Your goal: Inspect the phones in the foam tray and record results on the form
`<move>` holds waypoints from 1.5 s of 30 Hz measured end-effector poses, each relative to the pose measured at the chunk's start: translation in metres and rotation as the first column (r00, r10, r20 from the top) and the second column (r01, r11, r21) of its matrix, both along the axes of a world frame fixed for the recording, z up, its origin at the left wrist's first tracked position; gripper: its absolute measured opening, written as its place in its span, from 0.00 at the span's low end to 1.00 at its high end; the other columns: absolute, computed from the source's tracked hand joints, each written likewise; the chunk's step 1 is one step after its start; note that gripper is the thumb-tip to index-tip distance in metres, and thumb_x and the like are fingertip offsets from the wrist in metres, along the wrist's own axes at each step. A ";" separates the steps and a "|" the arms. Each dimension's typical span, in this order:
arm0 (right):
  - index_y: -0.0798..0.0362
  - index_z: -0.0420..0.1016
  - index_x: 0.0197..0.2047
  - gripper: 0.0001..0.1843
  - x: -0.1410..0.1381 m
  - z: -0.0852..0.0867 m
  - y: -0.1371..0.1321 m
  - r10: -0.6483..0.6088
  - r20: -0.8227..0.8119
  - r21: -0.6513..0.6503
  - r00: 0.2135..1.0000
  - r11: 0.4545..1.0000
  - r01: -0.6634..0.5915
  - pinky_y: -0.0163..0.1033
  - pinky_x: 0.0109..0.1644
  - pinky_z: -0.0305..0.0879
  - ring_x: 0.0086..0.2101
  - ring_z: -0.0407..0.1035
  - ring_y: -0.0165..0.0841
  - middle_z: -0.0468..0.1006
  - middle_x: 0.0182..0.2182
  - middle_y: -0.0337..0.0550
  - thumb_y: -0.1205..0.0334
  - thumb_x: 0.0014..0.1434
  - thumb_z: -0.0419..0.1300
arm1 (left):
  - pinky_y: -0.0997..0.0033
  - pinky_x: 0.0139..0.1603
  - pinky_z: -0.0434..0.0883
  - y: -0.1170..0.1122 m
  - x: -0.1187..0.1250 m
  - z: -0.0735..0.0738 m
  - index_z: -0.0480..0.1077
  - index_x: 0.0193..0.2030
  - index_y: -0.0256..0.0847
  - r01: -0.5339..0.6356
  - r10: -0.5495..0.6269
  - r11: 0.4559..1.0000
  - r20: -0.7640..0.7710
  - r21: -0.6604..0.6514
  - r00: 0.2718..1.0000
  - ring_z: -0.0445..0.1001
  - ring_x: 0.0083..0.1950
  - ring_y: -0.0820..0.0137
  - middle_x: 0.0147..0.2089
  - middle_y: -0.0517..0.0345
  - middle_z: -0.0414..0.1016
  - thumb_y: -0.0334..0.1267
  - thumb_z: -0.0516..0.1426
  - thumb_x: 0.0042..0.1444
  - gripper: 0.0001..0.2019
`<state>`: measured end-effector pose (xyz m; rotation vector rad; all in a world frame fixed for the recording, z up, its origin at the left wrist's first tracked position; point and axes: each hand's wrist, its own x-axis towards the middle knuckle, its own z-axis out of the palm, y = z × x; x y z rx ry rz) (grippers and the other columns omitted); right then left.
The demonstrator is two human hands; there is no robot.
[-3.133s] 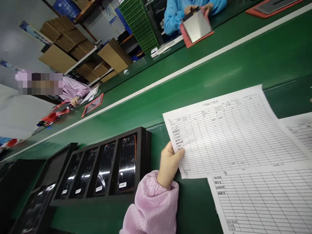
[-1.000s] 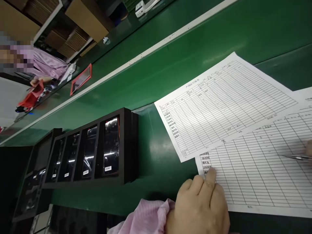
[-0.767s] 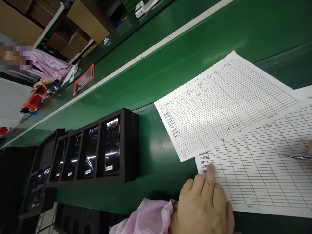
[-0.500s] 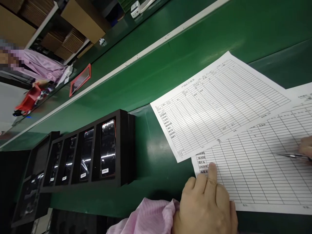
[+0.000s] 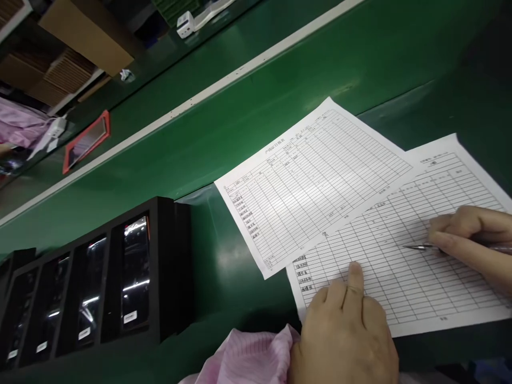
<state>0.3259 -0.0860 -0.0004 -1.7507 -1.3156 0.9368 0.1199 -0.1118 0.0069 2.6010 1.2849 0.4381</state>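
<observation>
My right hand (image 5: 466, 234) is closed around a slim pen (image 5: 420, 247), its tip just over or on the lower printed form (image 5: 416, 288); I cannot tell whether it touches. My left hand (image 5: 346, 325) rests on the same form near its lower left, the index finger stretched out on the grid and the other fingers bent, with nothing held. A second form (image 5: 296, 197) overlaps the lower one's upper left part. Both sheets carry table grids, with handwritten entries in the left column.
A black foam tray (image 5: 154, 277) holding several dark, glossy phone-like panels stands at left. Behind the green work surface (image 5: 236, 298) runs a pale rail (image 5: 224, 80). Beyond it are a red-framed panel (image 5: 88, 140), a white plug-like block (image 5: 185, 25), cardboard boxes (image 5: 88, 34) and a pink sleeve (image 5: 20, 125).
The view has swung right, so the tray and forms sit further left. My left index finger has slid right across the grid. My right hand with the pen shows more fully.
</observation>
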 end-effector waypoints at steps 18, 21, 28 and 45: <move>0.51 0.59 0.16 0.29 -0.003 0.006 0.001 0.044 -0.026 0.022 0.999 0.999 -0.043 0.35 0.21 0.61 0.21 0.63 0.31 0.69 0.19 0.38 0.38 0.53 0.62 | 0.68 0.22 0.75 0.016 0.036 0.003 0.70 0.28 0.35 0.123 -0.121 0.991 0.039 -0.053 0.992 0.74 0.29 0.66 0.49 0.45 0.76 0.28 0.54 0.39 0.07; 0.52 0.56 0.17 0.27 -0.006 0.009 -0.001 0.039 0.026 0.050 0.999 0.998 -0.041 0.35 0.21 0.57 0.19 0.58 0.28 0.64 0.17 0.36 0.43 0.58 0.59 | 0.68 0.20 0.75 0.019 0.039 0.004 0.70 0.27 0.35 0.189 -0.188 0.979 0.013 -0.076 0.982 0.74 0.28 0.66 0.50 0.45 0.76 0.28 0.55 0.38 0.06; 0.51 0.57 0.19 0.23 -0.010 0.012 -0.003 0.066 0.048 0.004 0.997 0.998 -0.066 0.38 0.22 0.53 0.19 0.57 0.28 0.63 0.17 0.36 0.51 0.60 0.57 | 0.67 0.21 0.74 0.018 0.037 0.001 0.69 0.30 0.36 0.208 -0.211 0.974 -0.026 -0.090 0.977 0.74 0.29 0.66 0.52 0.44 0.75 0.29 0.58 0.41 0.06; 0.52 0.54 0.20 0.18 -0.009 0.007 -0.002 0.094 0.131 0.064 0.987 0.993 -0.103 0.34 0.21 0.51 0.19 0.56 0.25 0.63 0.17 0.32 0.59 0.58 0.54 | 0.66 0.20 0.73 0.009 0.040 -0.003 0.70 0.31 0.36 0.131 -0.132 0.991 -0.019 -0.039 0.991 0.72 0.28 0.66 0.52 0.49 0.75 0.30 0.59 0.37 0.09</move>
